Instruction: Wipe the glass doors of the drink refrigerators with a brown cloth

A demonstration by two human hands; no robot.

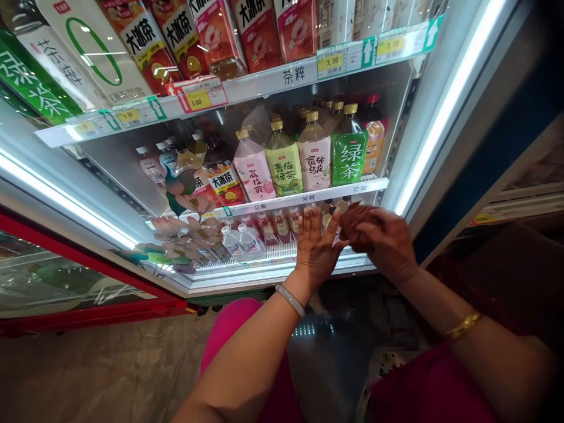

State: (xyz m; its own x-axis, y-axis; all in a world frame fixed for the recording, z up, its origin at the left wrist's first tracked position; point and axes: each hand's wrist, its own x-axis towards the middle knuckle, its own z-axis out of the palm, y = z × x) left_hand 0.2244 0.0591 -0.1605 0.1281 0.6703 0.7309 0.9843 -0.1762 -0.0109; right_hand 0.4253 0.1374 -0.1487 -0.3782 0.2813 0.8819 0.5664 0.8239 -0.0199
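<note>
My left hand [315,247], with a pale bangle at the wrist, has its fingers spread flat, apparently against the glass door [264,267] of a drinks fridge. Close by on its right, my right hand [392,241] grips a crumpled brown cloth [359,220], which also appears to touch the glass. A gold bracelet [465,326] circles my right wrist. Behind the hands, small bottles [279,226] stand on the lowest shelf, partly hidden by my fingers.
Tea bottles [314,155] line the middle shelf [304,197], and larger ones [255,35] stand above. Flower decals [183,229] mark the glass at left. A lit strip [449,106] runs down the right side. A red-framed cooler [167,308] adjoins at left. My knees are below.
</note>
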